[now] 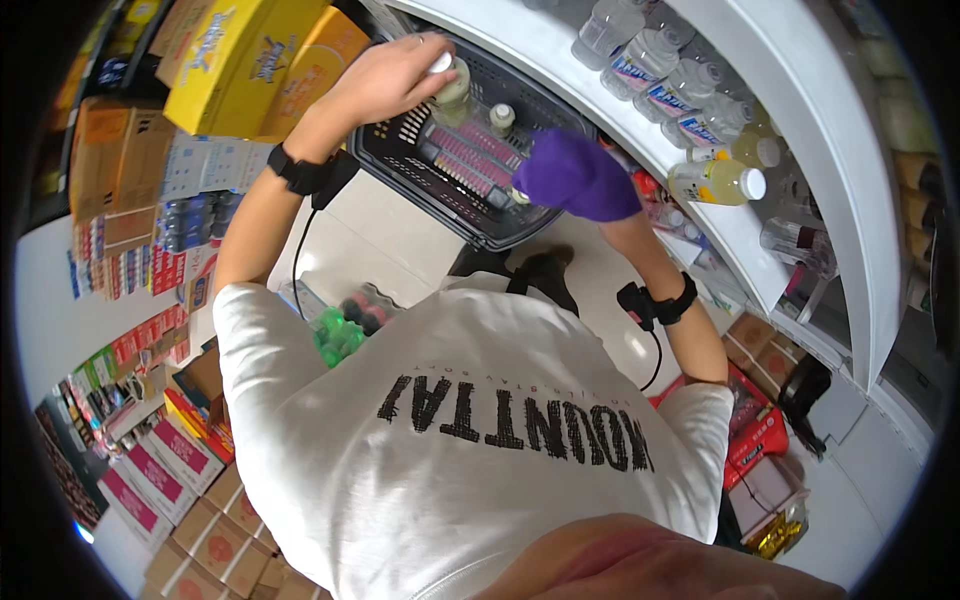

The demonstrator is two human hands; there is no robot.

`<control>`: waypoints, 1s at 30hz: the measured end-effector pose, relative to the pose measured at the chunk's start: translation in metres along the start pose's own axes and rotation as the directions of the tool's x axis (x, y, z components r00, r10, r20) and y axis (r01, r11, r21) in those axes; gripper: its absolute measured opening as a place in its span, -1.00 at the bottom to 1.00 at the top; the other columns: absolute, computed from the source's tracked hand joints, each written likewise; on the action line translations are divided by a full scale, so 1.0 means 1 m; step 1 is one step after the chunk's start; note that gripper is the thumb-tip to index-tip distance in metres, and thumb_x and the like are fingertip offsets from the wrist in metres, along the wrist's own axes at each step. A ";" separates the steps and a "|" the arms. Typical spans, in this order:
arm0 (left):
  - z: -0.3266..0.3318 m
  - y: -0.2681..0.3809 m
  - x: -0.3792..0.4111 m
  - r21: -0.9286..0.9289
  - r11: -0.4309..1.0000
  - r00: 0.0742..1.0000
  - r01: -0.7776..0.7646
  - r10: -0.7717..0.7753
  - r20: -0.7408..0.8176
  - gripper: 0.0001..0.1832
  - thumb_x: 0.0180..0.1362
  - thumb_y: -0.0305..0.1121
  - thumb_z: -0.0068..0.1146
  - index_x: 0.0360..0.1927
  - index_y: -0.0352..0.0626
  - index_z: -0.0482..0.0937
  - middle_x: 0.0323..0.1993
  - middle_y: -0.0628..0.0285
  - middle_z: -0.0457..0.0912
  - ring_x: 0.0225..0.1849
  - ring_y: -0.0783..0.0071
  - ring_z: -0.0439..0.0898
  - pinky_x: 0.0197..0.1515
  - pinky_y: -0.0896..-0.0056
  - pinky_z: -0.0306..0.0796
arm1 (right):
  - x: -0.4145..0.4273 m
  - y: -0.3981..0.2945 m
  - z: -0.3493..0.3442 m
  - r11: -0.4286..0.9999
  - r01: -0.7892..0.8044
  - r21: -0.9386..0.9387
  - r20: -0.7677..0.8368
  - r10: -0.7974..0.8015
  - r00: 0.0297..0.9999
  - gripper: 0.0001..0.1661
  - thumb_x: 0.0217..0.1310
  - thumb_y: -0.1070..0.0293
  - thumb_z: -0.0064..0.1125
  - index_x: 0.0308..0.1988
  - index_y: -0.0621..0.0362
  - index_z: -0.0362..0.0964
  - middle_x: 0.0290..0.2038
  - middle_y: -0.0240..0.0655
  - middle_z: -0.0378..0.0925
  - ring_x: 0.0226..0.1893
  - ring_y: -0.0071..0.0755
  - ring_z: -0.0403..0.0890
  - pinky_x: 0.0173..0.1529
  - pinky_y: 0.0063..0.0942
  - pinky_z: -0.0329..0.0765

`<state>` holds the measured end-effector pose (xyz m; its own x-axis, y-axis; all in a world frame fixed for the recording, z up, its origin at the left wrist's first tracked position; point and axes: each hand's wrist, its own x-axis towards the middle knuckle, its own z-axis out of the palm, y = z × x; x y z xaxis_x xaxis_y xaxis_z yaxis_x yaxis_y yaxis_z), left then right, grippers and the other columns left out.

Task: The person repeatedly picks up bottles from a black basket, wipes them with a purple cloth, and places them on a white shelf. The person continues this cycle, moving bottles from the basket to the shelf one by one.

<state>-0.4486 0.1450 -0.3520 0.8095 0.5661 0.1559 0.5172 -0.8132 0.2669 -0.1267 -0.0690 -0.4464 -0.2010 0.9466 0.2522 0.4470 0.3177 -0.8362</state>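
My left hand (401, 79) grips a bottle (454, 94) of pale yellowish liquid near its white cap, over the far left part of a dark plastic shopping basket (461, 221). A purple cloth (577, 172) covers my right hand and is bunched in it at the basket's right side. The fingers are hidden. Beside the cloth's left edge shows a small pale round part (519, 196), mostly covered. Another white-capped bottle (502, 118) stands inside the basket. A pink, striped surface (480, 154) shows on the basket's bottom.
On my right is a white shelf unit (757, 247) with several clear bottles (667, 90) and a yellow drink bottle (716, 184). Yellow cartons (232, 67) and brown boxes (112, 157) are stacked on my left. A pack of green bottles (337, 334) sits on the tiled floor (397, 232).
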 end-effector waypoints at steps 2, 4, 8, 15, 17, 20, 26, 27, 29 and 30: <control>-0.056 0.046 0.005 0.065 0.997 0.980 -0.043 0.054 -0.190 -0.66 0.39 -0.06 0.12 0.00 -0.11 0.53 -0.28 0.00 0.65 -0.19 -0.06 0.66 -0.16 0.03 0.52 | 0.024 -0.035 -0.012 0.997 0.078 -0.027 -0.105 -0.080 0.991 -0.31 0.25 0.48 0.33 0.32 0.31 0.31 0.24 -0.05 0.51 0.26 -0.05 0.52 0.38 -0.26 0.38; -0.106 0.097 0.010 0.013 1.000 0.969 0.002 0.001 -0.245 -0.76 0.37 -0.20 0.11 -0.09 -0.16 0.56 -0.36 0.04 0.60 -0.31 0.07 0.61 -0.22 0.24 0.48 | 0.052 -0.091 -0.031 0.987 0.109 0.118 -0.138 -0.092 0.986 -0.26 0.23 0.47 0.35 0.35 0.30 0.28 0.25 -0.06 0.49 0.27 -0.06 0.51 0.39 -0.28 0.37; -0.148 0.182 0.034 -0.180 0.982 0.923 -0.060 -0.014 -0.384 -0.69 0.26 -0.19 0.23 -0.09 -0.19 0.55 -0.38 -0.05 0.63 -0.31 -0.06 0.66 -0.27 0.14 0.49 | 0.087 -0.172 -0.046 0.941 0.263 0.211 -0.144 -0.236 0.961 0.03 0.07 0.30 0.53 0.43 0.28 0.15 0.34 -0.05 0.36 0.30 0.00 0.47 0.42 -0.28 0.37; -0.206 0.289 0.080 -0.090 0.939 0.785 -0.332 0.223 -0.578 -0.82 0.30 -0.34 0.21 -0.23 -0.26 0.54 -0.54 0.12 0.53 -0.54 0.32 0.50 -0.41 0.40 0.39 | 0.053 -0.188 -0.106 0.835 0.369 0.407 -0.263 -0.280 0.923 0.05 0.18 0.23 0.49 0.48 0.22 0.04 0.44 -0.01 0.23 0.39 -0.19 0.41 0.43 -0.27 0.40; -0.216 0.302 0.105 -0.078 0.899 0.744 -0.430 0.304 -0.595 -0.80 0.31 -0.31 0.20 -0.22 -0.26 0.54 -0.54 0.11 0.53 -0.55 0.29 0.50 -0.42 0.39 0.39 | 0.036 -0.183 -0.123 0.816 0.306 0.490 -0.258 -0.200 0.945 -0.11 0.25 0.25 0.42 0.41 0.23 0.14 0.37 -0.02 0.31 0.34 -0.23 0.46 0.39 -0.27 0.44; -0.229 0.308 0.134 -0.027 0.899 0.753 -0.438 0.350 -0.557 -0.75 0.30 -0.28 0.22 -0.14 -0.26 0.55 -0.49 0.03 0.56 -0.51 0.18 0.55 -0.38 0.31 0.43 | -0.002 -0.174 -0.158 0.951 0.288 0.112 -0.365 -0.230 0.902 -0.38 0.29 0.22 0.36 0.24 0.28 0.41 0.15 -0.04 0.57 0.14 -0.18 0.65 0.27 -0.25 0.56; -0.236 0.302 0.237 -0.043 0.887 0.780 -0.459 0.380 -0.497 -0.67 0.47 -0.15 0.00 -0.09 -0.26 0.54 -0.35 0.11 0.62 -0.30 0.37 0.57 -0.16 0.36 0.47 | -0.065 -0.168 -0.273 0.606 0.033 -0.795 -0.454 -0.630 0.630 -0.48 0.09 0.37 0.37 0.06 0.39 0.56 -0.05 0.05 0.69 -0.04 0.11 0.72 0.07 -0.17 0.64; -0.235 0.302 0.256 -0.015 0.877 0.765 -0.481 0.411 -0.496 -0.65 0.48 -0.14 -0.03 -0.07 -0.27 0.54 -0.32 0.05 0.64 -0.28 0.27 0.61 -0.14 0.29 0.50 | -0.071 -0.158 -0.289 0.589 -0.045 -0.807 -0.486 -0.619 0.617 -0.47 0.08 0.39 0.35 0.06 0.39 0.56 -0.04 0.06 0.69 -0.02 0.11 0.71 0.08 -0.18 0.63; -0.232 0.302 0.290 0.059 0.881 0.772 -0.469 0.441 -0.459 -0.62 0.48 -0.12 -0.07 -0.04 -0.29 0.54 -0.26 -0.07 0.66 -0.21 0.02 0.65 -0.07 0.15 0.51 | -0.078 -0.134 -0.311 0.681 -0.100 -0.725 -0.602 -0.557 0.572 -0.49 0.09 0.42 0.34 0.06 0.38 0.56 -0.03 0.07 0.68 0.00 0.10 0.70 0.10 -0.17 0.60; -0.227 0.297 0.311 0.101 0.856 0.745 -0.508 0.495 -0.447 -0.62 0.49 -0.13 -0.10 -0.03 -0.27 0.55 -0.23 -0.10 0.66 -0.16 -0.06 0.65 -0.04 0.11 0.50 | -0.084 -0.132 -0.318 0.733 -0.123 -0.669 -0.655 -0.503 0.564 -0.53 0.20 0.36 0.30 0.08 0.34 0.55 0.00 0.07 0.68 0.01 0.13 0.70 0.11 -0.19 0.60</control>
<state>-0.1061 0.1102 -0.0081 0.7353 0.0797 0.6730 0.0596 -0.9968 0.0530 0.1088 -0.1727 -0.2026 0.2329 0.4104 0.8816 0.9354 0.1533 -0.3185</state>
